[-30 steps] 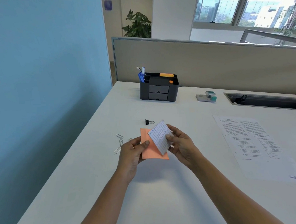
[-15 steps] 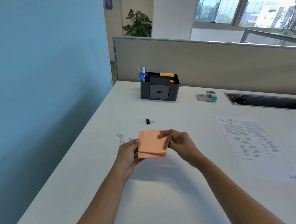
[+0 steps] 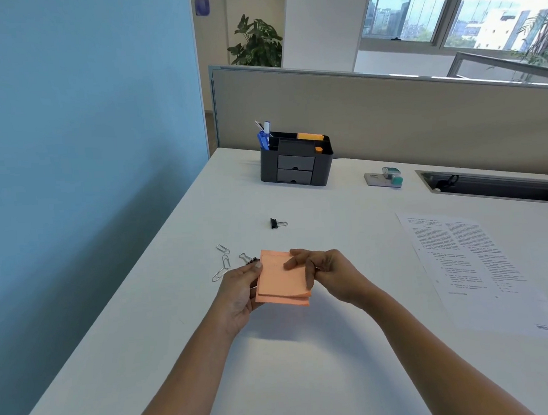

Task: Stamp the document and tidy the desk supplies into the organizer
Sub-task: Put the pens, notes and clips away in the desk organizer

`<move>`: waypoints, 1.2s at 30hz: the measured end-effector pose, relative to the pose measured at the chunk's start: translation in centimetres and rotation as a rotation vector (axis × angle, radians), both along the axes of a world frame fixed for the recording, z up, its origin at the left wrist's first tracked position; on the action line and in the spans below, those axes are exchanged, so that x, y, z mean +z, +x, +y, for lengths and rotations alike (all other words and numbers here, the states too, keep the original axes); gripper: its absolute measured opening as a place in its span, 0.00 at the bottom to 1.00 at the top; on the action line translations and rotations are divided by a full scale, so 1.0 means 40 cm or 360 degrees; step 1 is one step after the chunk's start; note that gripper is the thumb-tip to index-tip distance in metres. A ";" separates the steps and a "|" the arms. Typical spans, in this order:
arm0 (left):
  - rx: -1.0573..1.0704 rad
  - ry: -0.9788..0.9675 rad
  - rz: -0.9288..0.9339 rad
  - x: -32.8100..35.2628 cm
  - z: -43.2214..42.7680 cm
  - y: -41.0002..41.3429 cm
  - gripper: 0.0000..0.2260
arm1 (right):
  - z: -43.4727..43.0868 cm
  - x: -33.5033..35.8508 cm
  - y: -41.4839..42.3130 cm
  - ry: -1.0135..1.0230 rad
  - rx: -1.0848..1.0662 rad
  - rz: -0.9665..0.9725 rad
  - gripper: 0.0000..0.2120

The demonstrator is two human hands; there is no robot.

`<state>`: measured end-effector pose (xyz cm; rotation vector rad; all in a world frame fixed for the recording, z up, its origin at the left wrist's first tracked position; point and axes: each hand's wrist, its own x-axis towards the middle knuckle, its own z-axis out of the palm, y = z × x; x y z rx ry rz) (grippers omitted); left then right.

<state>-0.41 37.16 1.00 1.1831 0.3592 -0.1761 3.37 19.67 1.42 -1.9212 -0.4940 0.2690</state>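
Observation:
Both hands hold an orange pad of sticky notes point(image 3: 278, 280) above the white desk. My left hand point(image 3: 239, 289) grips its left edge. My right hand point(image 3: 325, 273) holds the right side, fingers lying across the top sheet. The dark grey organizer point(image 3: 296, 167) stands at the back with pens and orange items in it. The printed document point(image 3: 468, 259) lies flat at the right. A green and white stamp point(image 3: 389, 176) sits on its pad behind the document.
A black binder clip point(image 3: 277, 223) lies between the pad and the organizer. Several paper clips point(image 3: 223, 261) and a second binder clip point(image 3: 248, 259) lie left of the pad. A cable slot point(image 3: 496, 185) is sunk into the desk at the back right. A beige partition point(image 3: 421, 111) closes the far edge.
One second ago my right hand held a white printed sheet over the pad; that sheet is out of sight and the pad now lies closed between both hands.

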 end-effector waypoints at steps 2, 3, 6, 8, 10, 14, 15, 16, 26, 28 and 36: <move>-0.0009 0.0015 -0.0057 -0.003 -0.003 -0.001 0.08 | 0.004 -0.003 -0.008 0.0063 -0.0154 0.0041 0.27; 0.0005 0.0035 -0.0089 -0.004 -0.005 -0.001 0.08 | 0.006 -0.006 -0.013 0.0138 -0.0296 0.0056 0.26; 0.0081 0.0127 -0.0208 -0.011 -0.014 0.000 0.09 | 0.020 -0.017 -0.038 0.0443 -0.0577 0.0130 0.16; 0.0160 0.0168 -0.0328 -0.016 -0.022 0.002 0.10 | 0.030 -0.024 -0.059 0.0579 -0.0531 0.0254 0.12; 0.0212 0.0239 -0.0450 -0.024 -0.031 0.003 0.10 | 0.037 -0.032 -0.076 0.0644 -0.0439 0.0317 0.11; 0.0169 0.0475 -0.0585 -0.043 -0.036 -0.004 0.09 | 0.051 -0.053 -0.096 0.0581 -0.0397 0.0203 0.11; 0.0141 0.0498 -0.0610 -0.047 -0.036 -0.007 0.10 | 0.054 -0.055 -0.098 0.0535 -0.0405 0.0175 0.12; 0.0113 0.0494 -0.0630 -0.048 -0.036 -0.011 0.10 | 0.058 -0.057 -0.099 0.0488 -0.0414 0.0157 0.12; 0.0035 0.0537 -0.0713 -0.065 -0.032 -0.017 0.12 | 0.095 -0.053 -0.108 0.0397 -0.0521 -0.0010 0.16; -0.0001 0.0576 -0.0728 -0.066 -0.032 -0.016 0.11 | 0.099 -0.049 -0.109 0.0406 -0.0547 -0.0040 0.15; -0.0122 0.0750 -0.0747 -0.074 -0.037 -0.023 0.12 | 0.114 -0.047 -0.104 0.0503 -0.0669 0.0117 0.13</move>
